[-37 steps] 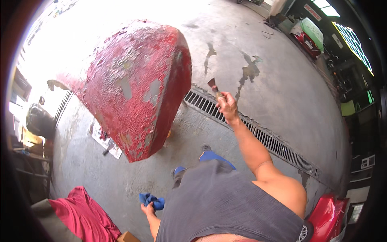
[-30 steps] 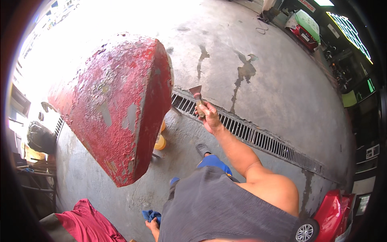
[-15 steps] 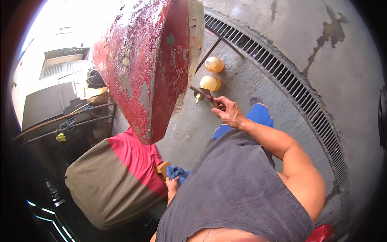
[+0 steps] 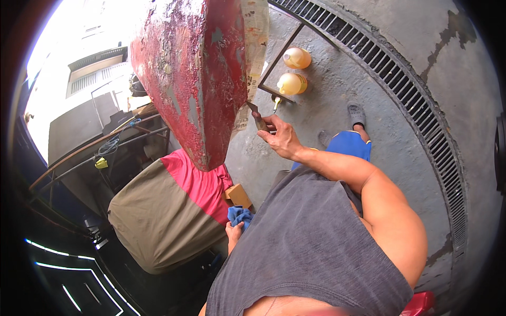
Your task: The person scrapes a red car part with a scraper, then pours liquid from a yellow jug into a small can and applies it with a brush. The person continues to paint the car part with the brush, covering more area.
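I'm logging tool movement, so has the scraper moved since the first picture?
Yes. In this view, the scraper has shifted away from the floor grate, toward the edge of the red panel.

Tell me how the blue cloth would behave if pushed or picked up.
The blue cloth is probably floppy, since it bunches into soft, irregular folds. It looks light, being just a small wad of fabric. Pushed, it would likely crumple rather than roll, as it shows no firm, round shape.

The grey floor [image 4: 329,84] carries two yellowish containers [image 4: 289,84] beside a dark metal frame [image 4: 274,66].
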`<state>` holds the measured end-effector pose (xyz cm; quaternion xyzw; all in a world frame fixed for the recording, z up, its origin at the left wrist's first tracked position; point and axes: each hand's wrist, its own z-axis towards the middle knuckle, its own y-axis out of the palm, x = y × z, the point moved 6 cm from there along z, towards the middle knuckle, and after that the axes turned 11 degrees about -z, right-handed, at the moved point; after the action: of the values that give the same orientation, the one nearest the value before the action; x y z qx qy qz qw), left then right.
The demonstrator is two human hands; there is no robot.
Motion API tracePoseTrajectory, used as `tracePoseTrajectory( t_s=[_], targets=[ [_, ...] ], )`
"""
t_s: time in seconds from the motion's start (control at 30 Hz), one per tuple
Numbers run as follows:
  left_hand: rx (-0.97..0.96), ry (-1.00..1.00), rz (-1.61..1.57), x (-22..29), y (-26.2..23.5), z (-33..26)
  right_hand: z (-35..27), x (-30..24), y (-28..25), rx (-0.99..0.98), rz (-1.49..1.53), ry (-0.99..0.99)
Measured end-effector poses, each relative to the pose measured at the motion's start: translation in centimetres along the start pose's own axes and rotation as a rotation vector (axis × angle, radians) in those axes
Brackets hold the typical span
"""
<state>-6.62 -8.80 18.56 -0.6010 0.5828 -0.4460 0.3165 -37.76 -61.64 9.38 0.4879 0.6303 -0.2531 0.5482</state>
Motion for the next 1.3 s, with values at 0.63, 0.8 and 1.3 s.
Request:
tracePoseTrajectory(
  t_s=[0.63,0.8,1.3],
  targets=[
    [-0.085,-0.003,-0.057,2.6,1.9,2.3,1.4,-2.7,-2.0,0.167,-0.126,-0.12],
    [-0.062,0.048,-0.011,4.2,2.1,1.7,1.2,-2.5,-1.2,0.181,-0.05,-0.116],
    [-0.103,0.069,-0.039,5.2,2.4,1.2,2.0,-2.6,-1.6,0.209,-0.128,-0.121]
  ],
)
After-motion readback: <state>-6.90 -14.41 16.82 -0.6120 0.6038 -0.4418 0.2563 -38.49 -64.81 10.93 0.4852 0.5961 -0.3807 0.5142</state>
